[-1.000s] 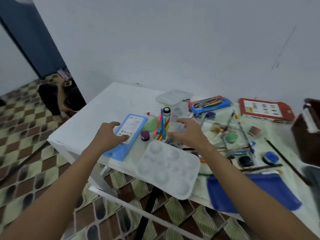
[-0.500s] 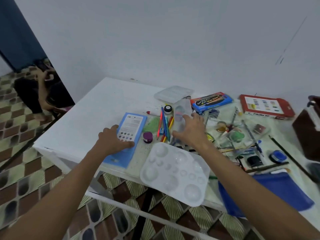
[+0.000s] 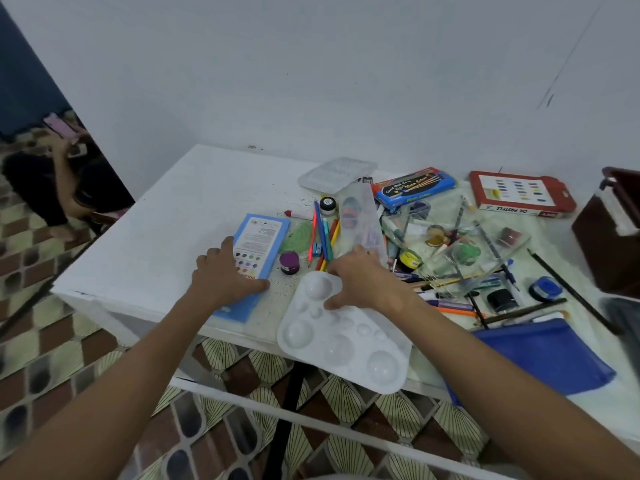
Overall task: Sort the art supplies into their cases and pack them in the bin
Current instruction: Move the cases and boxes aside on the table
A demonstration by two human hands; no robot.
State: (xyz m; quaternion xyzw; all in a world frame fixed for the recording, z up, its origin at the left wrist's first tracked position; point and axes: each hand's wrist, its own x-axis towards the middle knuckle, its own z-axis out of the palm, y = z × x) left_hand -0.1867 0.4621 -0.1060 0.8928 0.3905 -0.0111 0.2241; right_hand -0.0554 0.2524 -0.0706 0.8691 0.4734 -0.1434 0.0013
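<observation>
Flat and spread, my left hand presses on the blue paint-set box near the table's front edge. My right hand lies with relaxed fingers on the white palette, just beside the coloured pencils.

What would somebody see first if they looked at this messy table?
Probably the big white paint palette hanging over the table's near edge, with the right hand resting on its far end. Next to it, the left hand presses on a light blue box. Behind them lies a jumble of coloured pencils, paint pots and brushes, with a red oil pastels box near the wall.
</observation>
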